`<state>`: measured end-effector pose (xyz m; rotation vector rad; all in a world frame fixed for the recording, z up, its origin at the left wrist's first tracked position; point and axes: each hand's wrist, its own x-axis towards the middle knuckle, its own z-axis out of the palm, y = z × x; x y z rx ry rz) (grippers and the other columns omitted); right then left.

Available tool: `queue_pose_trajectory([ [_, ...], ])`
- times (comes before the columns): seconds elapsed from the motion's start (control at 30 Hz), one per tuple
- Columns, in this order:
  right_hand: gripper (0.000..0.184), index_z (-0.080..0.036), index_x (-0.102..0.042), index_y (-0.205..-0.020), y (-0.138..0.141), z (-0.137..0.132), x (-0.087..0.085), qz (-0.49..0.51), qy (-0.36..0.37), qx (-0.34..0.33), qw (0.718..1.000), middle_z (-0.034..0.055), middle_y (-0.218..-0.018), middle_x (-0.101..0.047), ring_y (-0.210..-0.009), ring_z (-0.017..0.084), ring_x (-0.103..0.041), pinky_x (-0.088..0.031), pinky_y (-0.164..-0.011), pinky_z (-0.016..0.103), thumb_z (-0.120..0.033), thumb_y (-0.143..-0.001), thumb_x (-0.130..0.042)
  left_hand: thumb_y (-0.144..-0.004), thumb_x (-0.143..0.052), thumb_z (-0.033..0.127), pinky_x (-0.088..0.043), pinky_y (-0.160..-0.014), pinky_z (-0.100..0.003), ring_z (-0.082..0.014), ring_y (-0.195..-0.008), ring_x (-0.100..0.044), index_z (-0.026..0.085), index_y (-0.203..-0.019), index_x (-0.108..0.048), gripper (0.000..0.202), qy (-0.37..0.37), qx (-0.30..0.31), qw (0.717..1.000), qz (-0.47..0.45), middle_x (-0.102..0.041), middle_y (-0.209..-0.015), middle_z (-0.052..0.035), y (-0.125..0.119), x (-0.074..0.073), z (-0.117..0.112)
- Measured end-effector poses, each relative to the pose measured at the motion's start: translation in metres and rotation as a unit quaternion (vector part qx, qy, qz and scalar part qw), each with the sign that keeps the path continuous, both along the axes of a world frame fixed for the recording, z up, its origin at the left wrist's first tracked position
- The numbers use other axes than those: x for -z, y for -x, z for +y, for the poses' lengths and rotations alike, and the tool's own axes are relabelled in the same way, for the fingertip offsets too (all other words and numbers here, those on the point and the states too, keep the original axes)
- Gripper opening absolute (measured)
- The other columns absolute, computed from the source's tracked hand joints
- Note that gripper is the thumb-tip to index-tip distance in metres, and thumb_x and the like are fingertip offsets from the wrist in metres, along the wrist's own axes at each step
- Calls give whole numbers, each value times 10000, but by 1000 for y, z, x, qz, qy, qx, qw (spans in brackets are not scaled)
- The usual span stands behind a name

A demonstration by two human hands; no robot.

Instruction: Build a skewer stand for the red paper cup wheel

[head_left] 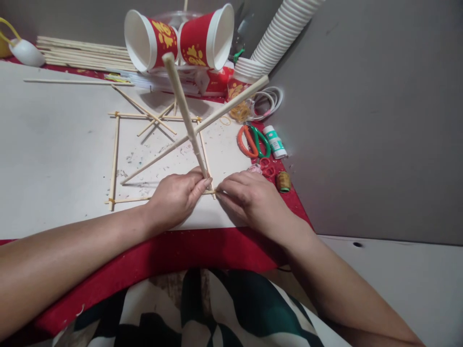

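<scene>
A rectangular frame of thin wooden sticks (115,159) lies on the white board, with yellowish rubber bands visible at several corners. Two longer sticks cross above it: one upright stick (181,99) rises from the near right corner, and a slanting stick (231,103) passes across it. My left hand (177,197) grips the foot of the upright stick at that corner, thumb pressed on it. Touching the same corner from the right, my right hand (249,195) has its fingertips pinched together; what they hold is too small to make out. At the frame's far side another pair of sticks (148,112) crosses.
Two red-and-white paper cups (197,41) lie at the back, near stacked white cups (282,36) and a bundle of sticks (85,54). Scissors (249,142), a white-and-green bottle (275,142) and a thread spool (283,181) sit to the right beside a grey wall.
</scene>
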<state>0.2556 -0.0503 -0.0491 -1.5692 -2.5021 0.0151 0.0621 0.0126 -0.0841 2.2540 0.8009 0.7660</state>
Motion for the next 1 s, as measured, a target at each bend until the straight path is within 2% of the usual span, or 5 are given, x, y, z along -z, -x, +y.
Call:
queue_pose_trajectory([
  [0.2, 177, -154, -659, -864, 2, 0, 4, 27, -13, 9, 1000, 75, -816, -684, -779, 216, -582, -403, -731, 334, -291, -930, -568, -1007, -394, 338, -522, -752, -278, -174, -826, -709, 163, -848, -668, 362, 17, 0, 1000, 5, -740, -948, -50, 1, -1, 0],
  [0.37, 214, -167, -656, -803, 4, 0, 6, 25, -23, 5, 999, 75, -796, -676, -759, 208, -574, -409, -716, 330, -244, -949, -521, -1008, -393, 325, -522, -737, -273, -169, -815, -708, 158, -839, -662, 359, 8, 0, 1000, -3, -739, -955, -52, 0, -1, 0],
  [0.67, 186, -137, -699, -837, 0, -5, 9, 16, -36, 19, 999, 86, -807, -691, -765, 216, -599, -416, -716, 329, -207, -930, -554, -1009, -396, 337, -525, -736, -265, -170, -826, -711, 161, -849, -668, 360, 5, 0, 1000, -2, -737, -944, -53, 1, 1, 0],
  [0.8, 203, -141, -706, -792, -1, -3, 13, 17, -50, 13, 999, 85, -780, -690, -740, 209, -590, -403, -699, 327, -176, -922, -554, -1009, -390, 344, -528, -736, -278, -176, -819, -706, 155, -830, -664, 378, 5, 4, 1000, 3, -736, -933, -67, 1, 0, 0],
  [1.0, 229, -156, -708, -768, -2, -1, 15, 20, -34, 19, 999, 81, -768, -685, -724, 196, -574, -393, -692, 316, -172, -923, -541, -1006, -390, 351, -529, -734, -272, -166, -803, -702, 160, -793, -657, 391, 9, 5, 1000, 3, -740, -920, -69, 0, 0, 1],
])
